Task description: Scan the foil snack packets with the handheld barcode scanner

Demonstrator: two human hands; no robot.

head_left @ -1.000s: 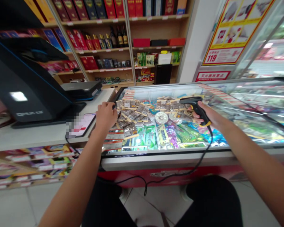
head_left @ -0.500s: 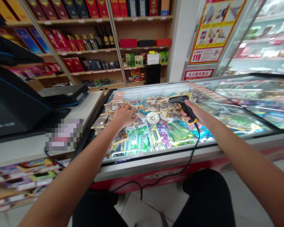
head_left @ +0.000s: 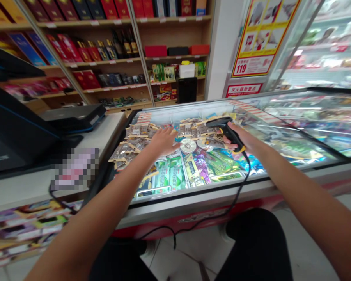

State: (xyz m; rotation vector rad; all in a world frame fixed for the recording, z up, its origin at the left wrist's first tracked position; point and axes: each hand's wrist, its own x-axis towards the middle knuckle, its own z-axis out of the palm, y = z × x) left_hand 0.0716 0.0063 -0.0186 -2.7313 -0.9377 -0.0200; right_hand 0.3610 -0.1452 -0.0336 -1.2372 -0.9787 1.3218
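My right hand [head_left: 236,136] grips a black barcode scanner [head_left: 228,132] with yellow trim, its head pointing left above the glass-topped freezer [head_left: 163,201]. From its handle a black cable [head_left: 240,187] runs down in front of the freezer. My left hand [head_left: 165,141] is open, palm down with fingers spread, over several small brown-and-clear packets [head_left: 124,150]. Whether it touches them I cannot tell. Just right of its fingers is a round white lid [head_left: 188,145]. More such packets [head_left: 190,128] lie between my two hands, towards the back.
Green-and-white ice packs [head_left: 175,171] show through the glass. At left a counter [head_left: 111,125] holds a black till [head_left: 23,132], a flat black scale [head_left: 76,115] and a blurred-out pinkish item [head_left: 76,169]. Shelves [head_left: 175,19] with boxes and bottles stand behind.
My left hand has moved right over the packets, closer to the round lid. My right hand keeps the scanner in nearly the same place. The view has shifted slightly.
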